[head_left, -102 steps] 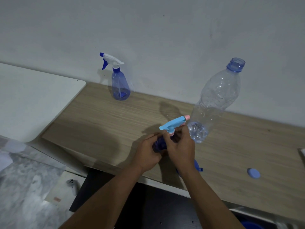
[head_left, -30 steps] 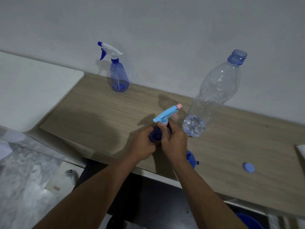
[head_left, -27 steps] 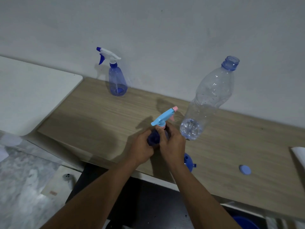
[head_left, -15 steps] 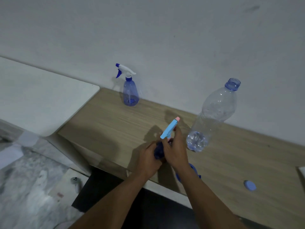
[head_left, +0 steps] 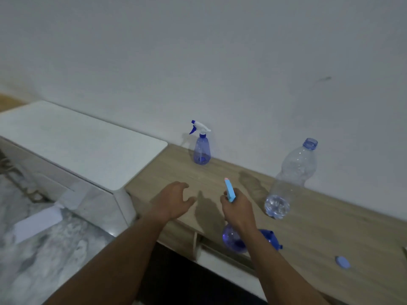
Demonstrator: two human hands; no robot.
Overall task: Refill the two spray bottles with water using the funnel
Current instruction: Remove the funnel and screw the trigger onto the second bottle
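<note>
My right hand [head_left: 237, 209] grips the neck of a blue spray bottle [head_left: 233, 239] with a light blue trigger head [head_left: 230, 190], held up over the wooden counter's [head_left: 319, 234] front edge. My left hand [head_left: 174, 200] hovers to its left, fingers spread, holding nothing. A second blue spray bottle with a white head [head_left: 201, 148] stands by the wall. The blue funnel [head_left: 269, 237] lies on the counter, partly hidden behind my right wrist. A large clear water bottle [head_left: 288, 183], uncapped, stands at the right with a little water at its bottom.
The water bottle's blue cap [head_left: 342, 261] lies on the counter at the right. A white surface [head_left: 77, 142] adjoins the counter on the left, with marble floor [head_left: 33, 249] below it. The wall runs close behind the counter.
My left hand has let go of the spray bottle and moved left, open. My right hand has lifted the bottle alone. The camera has tilted up and turned left.
</note>
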